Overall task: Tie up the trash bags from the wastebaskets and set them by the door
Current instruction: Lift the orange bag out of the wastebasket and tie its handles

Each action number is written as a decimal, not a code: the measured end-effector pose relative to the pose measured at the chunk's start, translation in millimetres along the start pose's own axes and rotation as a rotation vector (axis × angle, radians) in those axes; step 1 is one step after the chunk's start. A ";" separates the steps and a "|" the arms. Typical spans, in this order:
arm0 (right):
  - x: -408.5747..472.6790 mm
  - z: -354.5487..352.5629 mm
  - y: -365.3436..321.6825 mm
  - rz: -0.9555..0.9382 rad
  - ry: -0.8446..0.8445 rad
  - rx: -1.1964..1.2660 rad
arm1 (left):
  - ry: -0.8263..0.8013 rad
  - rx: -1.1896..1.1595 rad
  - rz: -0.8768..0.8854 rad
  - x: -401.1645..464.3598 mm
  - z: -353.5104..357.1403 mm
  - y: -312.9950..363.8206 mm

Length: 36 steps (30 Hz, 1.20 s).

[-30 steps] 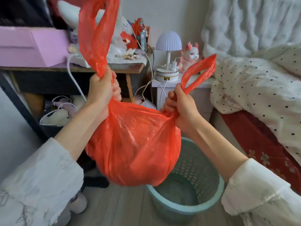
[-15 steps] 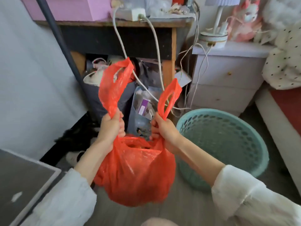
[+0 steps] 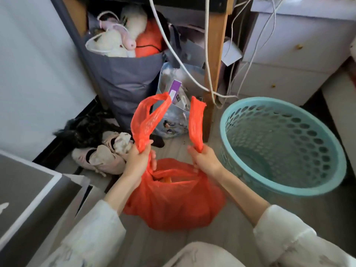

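A full red trash bag rests low over the grey floor in front of me, its mouth slightly open. My left hand is shut on the bag's left handle loop, which stands up above the fist. My right hand grips the right handle loop, also sticking upward. The two handles are held apart, untied. To the right stands the teal perforated wastebasket, with no bag in it.
A grey fabric bin stuffed with plush toys sits under the wooden desk, whose leg carries white cables. Shoes lie at the left, a white drawer unit at the back right, dark flat boards at the lower left.
The bag has come out of the wastebasket and dropped from chest height down to the floor, left of the basket. My view tilted downward. Both hands kept hold of the handles.
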State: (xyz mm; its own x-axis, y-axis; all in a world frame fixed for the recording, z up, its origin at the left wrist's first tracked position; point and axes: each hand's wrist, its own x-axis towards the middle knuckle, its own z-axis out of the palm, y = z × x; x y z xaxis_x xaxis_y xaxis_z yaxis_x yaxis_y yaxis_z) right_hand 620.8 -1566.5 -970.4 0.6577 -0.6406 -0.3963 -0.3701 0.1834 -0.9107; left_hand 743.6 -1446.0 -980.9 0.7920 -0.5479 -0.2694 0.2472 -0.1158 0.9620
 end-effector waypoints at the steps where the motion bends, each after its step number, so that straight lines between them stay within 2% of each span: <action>1: 3.0 0.7 2.4 0.029 0.001 -0.014 | -0.021 0.013 -0.007 1.8 -2.3 -2.8; 5: 15.3 5.4 4.0 0.231 -0.041 0.206 | -0.114 0.197 0.006 11.9 -8.0 -7.1; 8: 24.1 6.8 7.9 0.190 -0.030 0.135 | -0.230 0.285 -0.013 15.8 -10.5 -7.4; 12: 26.8 2.1 18.1 0.215 0.008 0.138 | -0.422 0.244 -0.075 13.5 -11.3 -3.8; 14: 26.5 2.5 20.0 0.206 -0.024 0.046 | -0.433 0.369 -0.084 12.6 -7.5 0.7; 18: 22.5 4.7 12.3 0.062 -0.201 -0.166 | -0.434 0.636 -0.006 18.2 0.8 -1.8; 22: 16.4 -2.6 7.3 -0.047 -0.425 -0.185 | -0.470 0.853 0.141 21.0 0.9 -5.6; 24: 17.0 0.7 9.8 -0.027 -0.379 -0.113 | -0.552 1.010 0.223 16.9 3.0 -6.2; 26: 22.5 7.3 12.7 0.013 -0.226 0.038 | -0.604 1.074 0.256 13.0 6.3 -8.5; 27: 25.1 8.1 13.0 0.034 -0.199 0.134 | -0.614 1.060 0.262 12.2 7.9 -8.5; 29: 25.6 5.1 11.5 0.090 -0.279 0.322 | -0.603 0.914 0.216 13.8 9.2 -6.7; 32: 24.7 -6.1 6.5 0.150 -0.386 0.396 | -0.560 0.591 -0.064 18.3 0.8 -0.9; 34: 21.6 -10.0 4.0 0.072 -0.383 0.166 | -0.583 0.490 -0.214 20.6 -5.9 2.2; 36: 17.2 -11.7 -2.6 -0.128 -0.381 -0.214 | -0.581 0.443 -0.271 22.4 -7.0 5.4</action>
State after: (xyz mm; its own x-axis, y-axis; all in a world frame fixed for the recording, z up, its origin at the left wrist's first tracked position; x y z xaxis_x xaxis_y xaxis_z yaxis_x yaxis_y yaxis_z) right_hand 625.4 -1586.7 -973.4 0.8867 -0.3204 -0.3334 -0.3710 -0.0627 -0.9265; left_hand 766.6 -1453.1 -982.0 0.2859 -0.7854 -0.5490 0.0476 -0.5606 0.8267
